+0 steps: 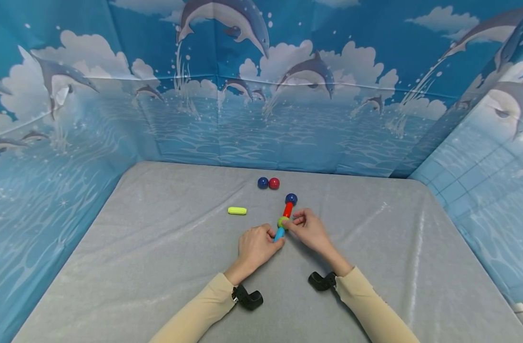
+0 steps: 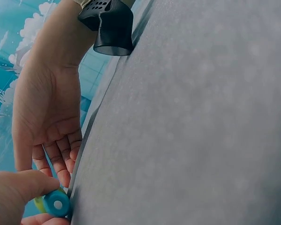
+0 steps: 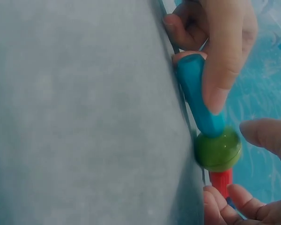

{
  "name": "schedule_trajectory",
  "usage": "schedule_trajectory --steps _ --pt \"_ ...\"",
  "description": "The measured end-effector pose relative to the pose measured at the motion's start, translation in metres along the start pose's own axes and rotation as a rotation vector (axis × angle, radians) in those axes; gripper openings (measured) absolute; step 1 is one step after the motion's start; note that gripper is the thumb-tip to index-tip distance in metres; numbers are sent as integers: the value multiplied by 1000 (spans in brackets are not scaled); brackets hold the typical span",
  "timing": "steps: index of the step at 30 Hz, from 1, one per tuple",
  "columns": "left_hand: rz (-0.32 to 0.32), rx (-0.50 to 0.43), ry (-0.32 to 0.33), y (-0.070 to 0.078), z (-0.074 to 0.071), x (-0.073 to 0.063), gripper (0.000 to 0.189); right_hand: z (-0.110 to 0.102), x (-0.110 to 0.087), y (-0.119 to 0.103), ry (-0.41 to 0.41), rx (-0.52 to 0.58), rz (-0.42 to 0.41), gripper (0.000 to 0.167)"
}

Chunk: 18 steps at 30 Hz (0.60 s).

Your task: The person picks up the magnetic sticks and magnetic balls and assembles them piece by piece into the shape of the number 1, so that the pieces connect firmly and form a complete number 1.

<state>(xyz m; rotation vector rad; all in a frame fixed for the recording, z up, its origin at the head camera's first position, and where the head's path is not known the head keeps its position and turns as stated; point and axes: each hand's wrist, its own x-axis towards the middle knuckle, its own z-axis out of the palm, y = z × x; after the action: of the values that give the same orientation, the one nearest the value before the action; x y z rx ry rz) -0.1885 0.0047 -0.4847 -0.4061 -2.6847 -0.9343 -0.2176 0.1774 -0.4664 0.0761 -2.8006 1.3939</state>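
Observation:
A short chain of toy pieces lies on the grey cloth: a light blue rod [image 1: 279, 234], a green ball [image 1: 281, 222], a red rod [image 1: 288, 209] and a dark blue ball [image 1: 291, 199] at its far end. My left hand [image 1: 254, 245] pinches the light blue rod between thumb and fingers. In the right wrist view, that rod [image 3: 194, 96] meets the green ball [image 3: 218, 151]. My right hand [image 1: 311, 233] is beside the ball, its thumb [image 3: 262, 135] slightly apart from it and its fingers near the red rod [image 3: 220, 182].
A yellow-green rod [image 1: 237, 210] lies left of the chain. Behind it, a second dark blue ball [image 1: 263, 183] and a red ball [image 1: 274, 183] sit side by side. The grey-covered table [image 1: 158, 228] is bordered by a dolphin-print curtain [image 1: 244, 124].

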Motion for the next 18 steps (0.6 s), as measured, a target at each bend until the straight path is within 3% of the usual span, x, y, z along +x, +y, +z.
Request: schedule_trajectory --steps 18 --pt "14 -1 4 1 -1 1 24 7 0 -6 24 -82 -56 38"
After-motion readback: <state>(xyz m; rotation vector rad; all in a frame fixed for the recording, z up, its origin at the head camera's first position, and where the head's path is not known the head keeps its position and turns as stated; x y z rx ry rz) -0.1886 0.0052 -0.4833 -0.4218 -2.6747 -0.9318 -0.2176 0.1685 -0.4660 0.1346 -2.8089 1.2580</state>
